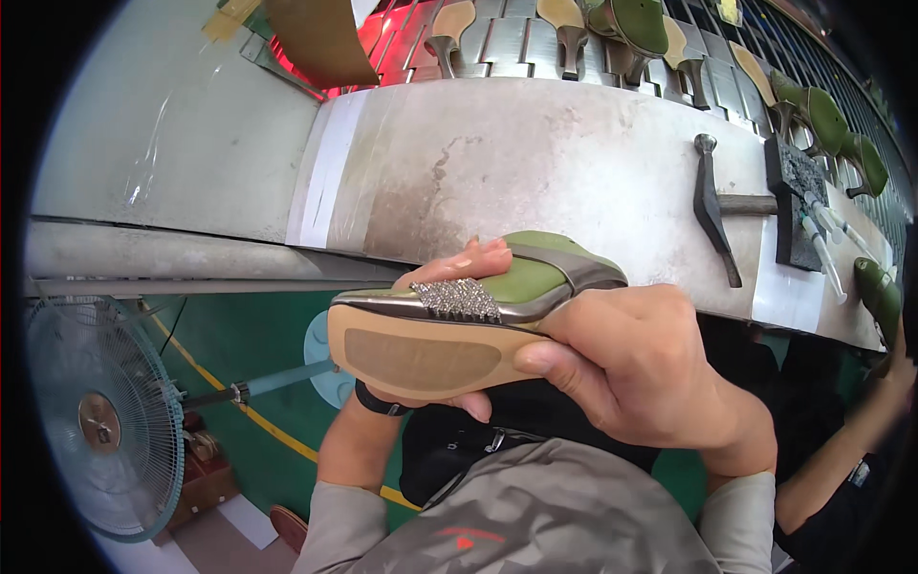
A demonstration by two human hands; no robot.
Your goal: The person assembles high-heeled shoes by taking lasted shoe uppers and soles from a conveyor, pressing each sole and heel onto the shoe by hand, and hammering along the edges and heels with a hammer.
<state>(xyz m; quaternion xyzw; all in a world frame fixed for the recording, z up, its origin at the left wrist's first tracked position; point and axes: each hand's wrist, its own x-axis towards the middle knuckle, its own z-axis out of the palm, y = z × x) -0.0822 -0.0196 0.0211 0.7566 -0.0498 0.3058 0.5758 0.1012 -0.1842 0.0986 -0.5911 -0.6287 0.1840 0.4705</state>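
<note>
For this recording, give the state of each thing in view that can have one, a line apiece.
Held shoe: tilted, tan sole toward the camera
Left hand: closed around the shoe's front part
Right hand: gripping the shoe's rear part
Wristband: worn
Hammer: lying on the bench, unheld
Conveyor: carrying other shoes; moving or stopped, cannot tell
Fan: running or stopped, cannot tell

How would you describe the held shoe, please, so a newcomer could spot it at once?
Start at the broad pale-grey worktop; at its near side, the left hand and right hand grip one metallic-trimmed green shoe, tan sole facing the camera. Unlike the green shoes on the slatted metal conveyor, it is held and shows a glittering silver band.
</note>
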